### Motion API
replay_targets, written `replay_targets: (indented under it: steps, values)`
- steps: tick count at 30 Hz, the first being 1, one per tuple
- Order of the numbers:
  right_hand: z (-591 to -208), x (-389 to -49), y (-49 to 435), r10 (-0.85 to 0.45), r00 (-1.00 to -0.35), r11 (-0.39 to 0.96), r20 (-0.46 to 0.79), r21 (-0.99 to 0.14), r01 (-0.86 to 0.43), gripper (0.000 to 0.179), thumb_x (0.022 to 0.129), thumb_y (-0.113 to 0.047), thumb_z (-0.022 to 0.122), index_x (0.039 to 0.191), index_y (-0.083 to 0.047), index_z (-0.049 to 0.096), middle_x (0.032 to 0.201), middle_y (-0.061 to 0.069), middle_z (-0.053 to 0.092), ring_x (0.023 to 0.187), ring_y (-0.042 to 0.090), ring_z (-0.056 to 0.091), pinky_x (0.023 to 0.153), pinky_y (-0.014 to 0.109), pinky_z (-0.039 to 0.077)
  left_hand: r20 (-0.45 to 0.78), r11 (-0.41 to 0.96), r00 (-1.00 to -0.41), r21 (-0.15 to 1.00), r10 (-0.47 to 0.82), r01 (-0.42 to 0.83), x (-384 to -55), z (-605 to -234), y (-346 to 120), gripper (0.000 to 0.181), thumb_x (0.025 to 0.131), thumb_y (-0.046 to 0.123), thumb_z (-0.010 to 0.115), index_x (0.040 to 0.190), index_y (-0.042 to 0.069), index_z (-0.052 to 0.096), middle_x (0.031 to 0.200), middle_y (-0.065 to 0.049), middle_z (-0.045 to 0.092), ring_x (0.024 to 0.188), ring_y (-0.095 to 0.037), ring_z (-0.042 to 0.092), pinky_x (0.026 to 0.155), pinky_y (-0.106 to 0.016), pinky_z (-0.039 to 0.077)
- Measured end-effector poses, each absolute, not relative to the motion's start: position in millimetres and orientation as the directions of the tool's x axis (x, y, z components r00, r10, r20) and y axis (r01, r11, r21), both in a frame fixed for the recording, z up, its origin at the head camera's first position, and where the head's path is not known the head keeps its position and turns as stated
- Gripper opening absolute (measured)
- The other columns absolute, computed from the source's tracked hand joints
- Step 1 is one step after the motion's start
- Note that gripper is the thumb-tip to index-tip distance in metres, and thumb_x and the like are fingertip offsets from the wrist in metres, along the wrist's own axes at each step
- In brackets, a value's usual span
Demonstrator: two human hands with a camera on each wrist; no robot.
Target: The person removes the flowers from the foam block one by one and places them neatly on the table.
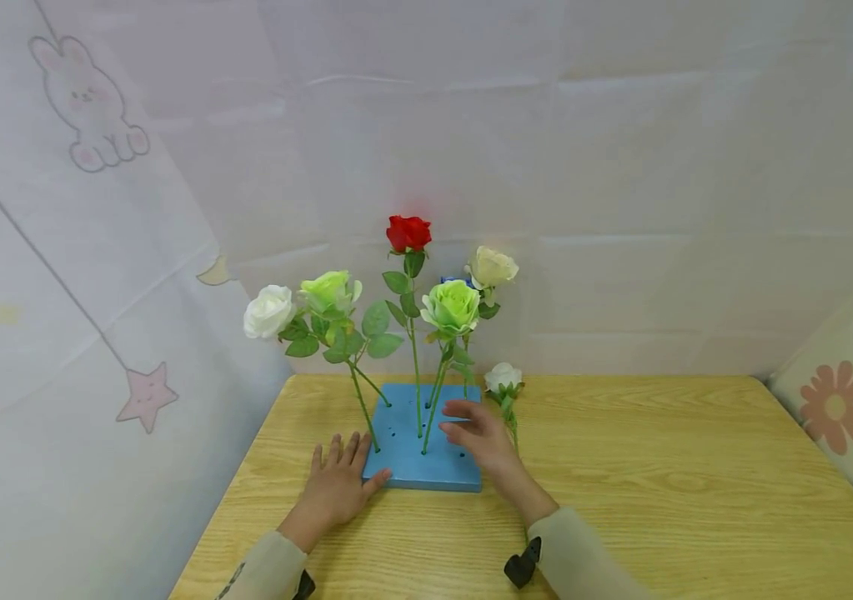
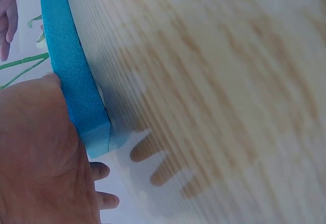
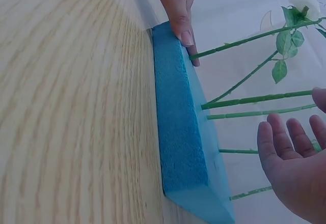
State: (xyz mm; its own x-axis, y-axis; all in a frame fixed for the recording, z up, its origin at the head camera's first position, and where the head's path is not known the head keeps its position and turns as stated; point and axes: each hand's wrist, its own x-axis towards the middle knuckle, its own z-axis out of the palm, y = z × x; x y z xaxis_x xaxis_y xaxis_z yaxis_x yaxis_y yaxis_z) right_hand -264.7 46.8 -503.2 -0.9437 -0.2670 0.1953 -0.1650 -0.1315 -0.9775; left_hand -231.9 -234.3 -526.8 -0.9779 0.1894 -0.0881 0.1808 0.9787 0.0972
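A blue foam block [image 1: 403,471] lies on the table with several artificial roses standing in its holes. My left hand [image 1: 338,490] rests spread at the block's front left corner, its thumb on the top. My right hand [image 1: 488,442] is over the block's right side, fingers loosely bent and holding nothing, near the stem of a light green rose [image 1: 452,308]. A red rose [image 1: 408,234] rises in the middle. On the left lean a white rose [image 1: 268,312] and another green rose [image 1: 328,294]. A cream rose [image 1: 492,267] partly hides a blue flower [image 1: 454,281].
Right of the block, a second white rose [image 1: 504,377] lies on the wooden table [image 1: 659,467], its stem partly hidden by my right arm. A pale cloth backdrop [image 1: 621,208] stands behind the table. Small unfilled holes show in the block's top.
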Motion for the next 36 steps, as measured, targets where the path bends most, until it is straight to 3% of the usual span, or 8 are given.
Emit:
replay_targets:
  steps: [8,17,24,28,36]
  values:
    - [-506,-266,34,-0.225,-0.959,-0.173,0.174,-0.976,-0.136,0.049,0.095,-0.006,0.072,0.139,0.005,0.055,0.136,0.024,0.058,0.118,0.029,0.063,0.089,0.028,0.057,-0.079,0.977,-0.978,0.110,0.194,0.185,-234,-531,-235,0.089,0.099,0.074,0.030,0.163,0.012,0.023,0.166,-0.015,0.025,0.152,-0.047,0.016,0.118,-0.071,0.009]
    - [-510,-267,23,-0.190,-0.970,-0.136,0.149,-0.983,-0.124,0.048,0.096,-0.014,0.073,0.141,-0.005,0.057,0.137,0.016,0.059,0.124,0.033,0.060,0.095,0.034,0.056,-0.081,0.977,-0.978,0.113,0.191,0.182,-234,-533,-236,0.091,0.098,0.076,0.028,0.163,0.012,0.023,0.166,-0.015,0.025,0.152,-0.047,0.015,0.118,-0.071,0.008]
    - [-513,-269,12,-0.160,-0.974,-0.126,0.157,-0.982,-0.138,0.048,0.097,-0.014,0.072,0.140,0.000,0.056,0.135,0.019,0.059,0.123,0.034,0.060,0.094,0.035,0.056,-0.085,0.979,-0.979,0.102,0.187,0.178,-234,-531,-236,0.091,0.098,0.076,0.027,0.163,0.012,0.024,0.166,-0.015,0.026,0.152,-0.047,0.017,0.118,-0.070,0.009]
    - [-516,-271,7,-0.150,-0.975,-0.140,0.165,-0.979,-0.145,0.044,0.097,-0.010,0.070,0.138,0.000,0.057,0.133,0.021,0.061,0.121,0.033,0.061,0.092,0.033,0.057,-0.085,0.980,-0.979,0.091,0.183,0.175,-233,-531,-236,0.091,0.098,0.076,0.026,0.163,0.012,0.023,0.166,-0.014,0.026,0.152,-0.046,0.017,0.118,-0.070,0.009]
    - [-516,-270,1,-0.124,-0.981,-0.181,0.146,-0.976,-0.123,0.035,0.096,-0.019,0.073,0.128,-0.007,0.068,0.124,0.016,0.069,0.113,0.025,0.067,0.094,0.035,0.056,-0.087,0.978,-0.978,0.107,0.187,0.178,-233,-531,-235,0.091,0.098,0.076,0.027,0.164,0.013,0.021,0.166,-0.015,0.025,0.152,-0.047,0.015,0.118,-0.071,0.008]
